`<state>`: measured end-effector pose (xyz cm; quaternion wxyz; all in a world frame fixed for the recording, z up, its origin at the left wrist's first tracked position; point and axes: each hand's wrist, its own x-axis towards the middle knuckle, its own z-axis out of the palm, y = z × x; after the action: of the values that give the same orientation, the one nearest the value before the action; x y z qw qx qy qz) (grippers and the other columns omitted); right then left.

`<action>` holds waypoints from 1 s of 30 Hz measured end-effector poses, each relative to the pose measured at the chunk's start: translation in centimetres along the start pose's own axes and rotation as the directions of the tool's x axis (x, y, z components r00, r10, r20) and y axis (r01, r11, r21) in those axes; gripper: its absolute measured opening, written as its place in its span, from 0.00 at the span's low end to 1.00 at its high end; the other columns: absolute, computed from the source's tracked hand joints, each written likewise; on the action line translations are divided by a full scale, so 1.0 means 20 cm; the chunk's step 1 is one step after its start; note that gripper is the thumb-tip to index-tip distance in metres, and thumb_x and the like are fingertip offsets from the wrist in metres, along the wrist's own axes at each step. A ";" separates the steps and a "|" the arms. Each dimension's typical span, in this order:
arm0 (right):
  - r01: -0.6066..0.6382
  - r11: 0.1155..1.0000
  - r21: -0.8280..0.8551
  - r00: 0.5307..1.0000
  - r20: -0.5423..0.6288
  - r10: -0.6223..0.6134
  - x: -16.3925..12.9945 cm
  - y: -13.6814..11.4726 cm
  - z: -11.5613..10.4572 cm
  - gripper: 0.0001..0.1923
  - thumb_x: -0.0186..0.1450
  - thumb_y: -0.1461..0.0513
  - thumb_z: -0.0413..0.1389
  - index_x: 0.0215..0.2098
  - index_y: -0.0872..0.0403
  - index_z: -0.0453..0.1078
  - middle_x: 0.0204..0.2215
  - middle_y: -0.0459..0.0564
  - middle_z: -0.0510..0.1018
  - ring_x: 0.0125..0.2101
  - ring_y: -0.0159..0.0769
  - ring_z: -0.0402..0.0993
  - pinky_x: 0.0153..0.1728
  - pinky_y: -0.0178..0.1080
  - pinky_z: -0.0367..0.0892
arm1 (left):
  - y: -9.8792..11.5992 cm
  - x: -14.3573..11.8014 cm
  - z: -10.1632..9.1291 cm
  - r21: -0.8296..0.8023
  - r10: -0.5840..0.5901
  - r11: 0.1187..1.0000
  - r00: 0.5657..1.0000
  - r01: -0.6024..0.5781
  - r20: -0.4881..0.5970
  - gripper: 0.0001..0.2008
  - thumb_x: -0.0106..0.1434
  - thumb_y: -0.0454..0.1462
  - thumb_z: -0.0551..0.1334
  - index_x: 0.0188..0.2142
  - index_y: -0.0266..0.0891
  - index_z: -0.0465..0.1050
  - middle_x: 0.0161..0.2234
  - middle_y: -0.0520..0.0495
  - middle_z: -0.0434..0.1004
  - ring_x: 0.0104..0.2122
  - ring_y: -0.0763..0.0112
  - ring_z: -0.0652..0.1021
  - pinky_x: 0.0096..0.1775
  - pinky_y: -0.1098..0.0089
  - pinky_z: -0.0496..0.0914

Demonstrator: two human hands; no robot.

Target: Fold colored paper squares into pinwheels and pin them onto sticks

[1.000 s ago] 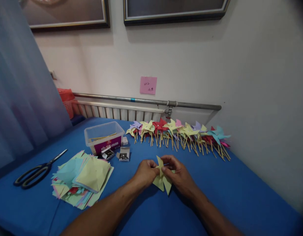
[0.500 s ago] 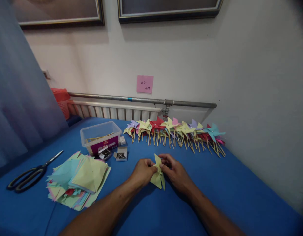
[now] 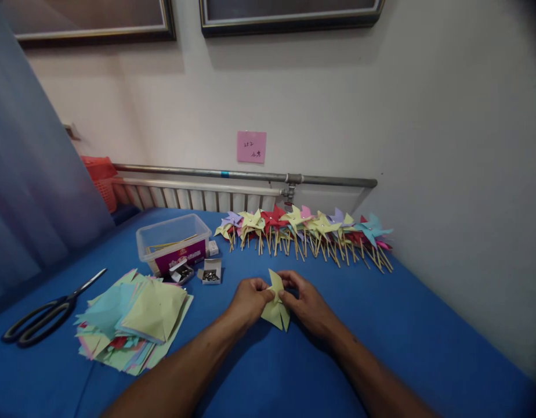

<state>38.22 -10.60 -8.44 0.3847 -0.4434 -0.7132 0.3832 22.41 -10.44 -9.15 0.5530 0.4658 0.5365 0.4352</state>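
Observation:
A pale yellow paper pinwheel (image 3: 275, 314), partly folded, is held just above the blue cloth between both hands. My left hand (image 3: 252, 298) pinches its left side near the middle, thumb pointing right. My right hand (image 3: 303, 300) grips the right side, its thumb pressed close to the centre and fingers curled behind the paper. One pointed blade stands up between the hands, and slit corners fan out below. No stick shows on this pinwheel. The fingertips behind the paper are hidden.
Finished pinwheels on sticks (image 3: 294, 223) lie in a row at the back. To the left are a stack of coloured paper squares (image 3: 152, 310), black-handled scissors (image 3: 54, 310), a clear plastic tub (image 3: 174, 232) with sticks and a small box of metal pins (image 3: 211, 273). A wall stands behind.
The right blade of the yellow paper has shifted slightly as the hands keep their hold near its centre. The whole view has moved a little, so things sit farther left.

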 end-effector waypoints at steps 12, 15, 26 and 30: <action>-0.048 0.997 0.063 0.999 0.006 0.048 -0.01 -0.04 0.01 0.21 0.59 0.66 0.54 0.52 0.52 0.69 0.43 0.51 0.79 0.42 0.40 0.75 0.43 0.42 0.70 | 0.00 0.00 0.00 -0.008 -0.005 1.000 1.000 0.006 0.021 0.08 0.51 0.31 0.63 0.20 0.38 0.65 0.15 0.55 0.66 0.15 0.78 0.64 0.22 0.74 0.57; -0.047 0.996 0.074 0.999 0.001 0.047 -0.01 -0.05 0.01 0.20 0.59 0.65 0.55 0.50 0.53 0.70 0.43 0.51 0.79 0.41 0.40 0.75 0.42 0.42 0.70 | -0.01 0.01 0.00 -0.004 0.003 1.000 1.000 -0.003 0.026 0.08 0.51 0.32 0.63 0.21 0.38 0.65 0.15 0.55 0.66 0.16 0.78 0.64 0.22 0.75 0.57; -0.068 0.988 0.138 0.997 0.030 0.064 -0.01 -0.03 0.01 0.17 0.62 0.62 0.55 0.50 0.53 0.69 0.43 0.53 0.79 0.40 0.39 0.76 0.39 0.41 0.70 | -0.04 0.02 0.00 -0.021 0.026 0.999 1.000 -0.026 0.013 0.09 0.52 0.32 0.65 0.21 0.37 0.66 0.16 0.56 0.65 0.16 0.79 0.63 0.21 0.75 0.55; -0.067 0.988 0.137 0.997 0.036 0.063 -0.01 -0.02 0.01 0.18 0.62 0.64 0.54 0.50 0.54 0.68 0.42 0.53 0.79 0.40 0.39 0.76 0.39 0.40 0.70 | -0.04 0.02 0.00 -0.010 0.032 0.999 0.999 -0.032 0.013 0.08 0.52 0.33 0.64 0.21 0.37 0.66 0.16 0.56 0.66 0.16 0.79 0.63 0.21 0.75 0.56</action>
<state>37.90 -10.95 -8.21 0.3905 -0.4327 -0.6760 0.4509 22.43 -10.20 -9.97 0.5519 0.4746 0.5231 0.4434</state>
